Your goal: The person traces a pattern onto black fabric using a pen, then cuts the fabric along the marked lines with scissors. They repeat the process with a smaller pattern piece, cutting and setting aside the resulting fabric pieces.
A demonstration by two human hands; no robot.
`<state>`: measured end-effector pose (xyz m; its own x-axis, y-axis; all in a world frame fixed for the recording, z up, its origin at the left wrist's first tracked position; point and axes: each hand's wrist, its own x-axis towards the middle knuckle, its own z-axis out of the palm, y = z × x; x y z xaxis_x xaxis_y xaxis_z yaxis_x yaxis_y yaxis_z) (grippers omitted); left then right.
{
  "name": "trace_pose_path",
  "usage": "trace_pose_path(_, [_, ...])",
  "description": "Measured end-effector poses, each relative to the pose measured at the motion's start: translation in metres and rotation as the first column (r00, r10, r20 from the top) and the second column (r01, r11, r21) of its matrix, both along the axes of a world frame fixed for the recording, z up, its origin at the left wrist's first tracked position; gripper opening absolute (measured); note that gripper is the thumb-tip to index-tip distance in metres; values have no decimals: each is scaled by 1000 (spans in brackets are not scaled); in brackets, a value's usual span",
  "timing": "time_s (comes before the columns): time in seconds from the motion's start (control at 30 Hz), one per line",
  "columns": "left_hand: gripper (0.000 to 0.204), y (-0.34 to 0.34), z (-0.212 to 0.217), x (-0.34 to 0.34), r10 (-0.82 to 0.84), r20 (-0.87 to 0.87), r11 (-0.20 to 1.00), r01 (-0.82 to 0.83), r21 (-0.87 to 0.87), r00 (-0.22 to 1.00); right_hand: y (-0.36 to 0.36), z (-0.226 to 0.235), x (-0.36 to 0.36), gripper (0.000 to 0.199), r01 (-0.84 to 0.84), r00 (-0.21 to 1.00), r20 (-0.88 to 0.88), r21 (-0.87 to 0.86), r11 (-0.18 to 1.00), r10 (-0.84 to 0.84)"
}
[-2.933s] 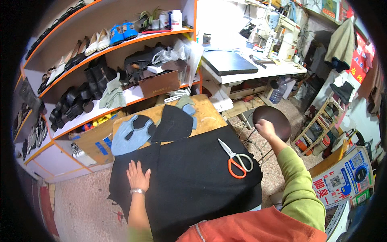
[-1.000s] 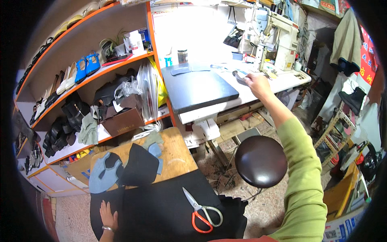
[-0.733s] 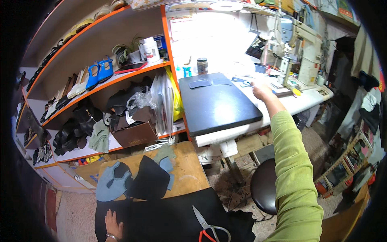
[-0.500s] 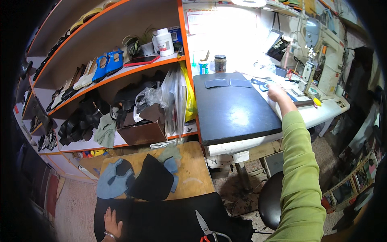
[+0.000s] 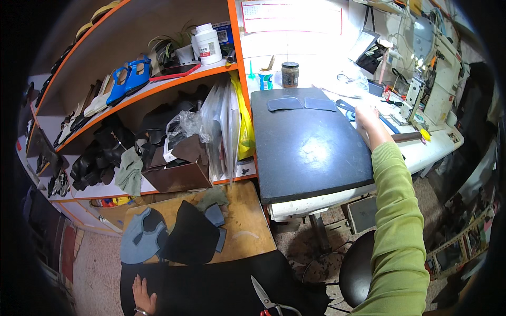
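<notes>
My left hand (image 5: 143,296) lies flat with its fingers apart on a wide black sheet of material (image 5: 211,284). Scissors with red on the handles (image 5: 265,296) rest on that sheet, blades partly spread. Far to the right, my right hand (image 5: 371,125) reaches onto the white sewing table, fingers curled down beside a blue strip (image 5: 390,125) and a dark-blue looped item (image 5: 345,107). Glare and the hand itself hide what its fingers hold. Two dark-blue cut pieces (image 5: 285,104) (image 5: 320,105) lie on the black board (image 5: 311,158) to its left.
Blue-grey cut pieces (image 5: 141,239) and a black piece (image 5: 191,237) lie on the wooden table (image 5: 247,221). A sewing machine (image 5: 414,100), a yellow-ended tool (image 5: 425,135) and a dark jar (image 5: 290,75) stand or lie beyond. Shelves (image 5: 184,76) hold shoes; a round stool (image 5: 356,268) stands below.
The view has shifted slightly. My right hand has moved a little to the right over the sewing table, past the looped item. My left hand stays on the black sheet.
</notes>
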<state>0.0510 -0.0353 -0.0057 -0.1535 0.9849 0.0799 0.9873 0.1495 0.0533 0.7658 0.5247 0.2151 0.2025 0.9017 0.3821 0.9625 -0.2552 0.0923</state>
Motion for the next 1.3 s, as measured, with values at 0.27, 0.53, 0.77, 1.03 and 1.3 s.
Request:
trace_pose_path(0.27, [66, -2, -2, 0, -26, 14, 997, 25, 72, 1000, -9, 49, -13, 33, -103, 951, -208, 483, 870, 228])
trace_pose_path(0.53, [72, -1, 9, 7, 115, 158, 993, -112, -23, 981, 3, 42, -111, 34, -323, 937, -137, 16, 946, 322])
trace_pose_path(0.77, [69, -9, 3, 0, 109, 110, 994, -111, 12, 988, 25, 21, -107, 26, -437, 899, -17, 14, 899, 437])
trace_pose_path(1.03, [70, 28, -9, 0, -15, 68, 996, 10, 85, 998, 30, 32, -31, 30, -322, 933, 48, 559, 764, 358])
trace_pose_path(1.3, [67, -23, -3, -8, 162, -34, 984, -164, -68, 986, -263, 3, -310, 33, -736, 204, 4, 660, 150, 979])
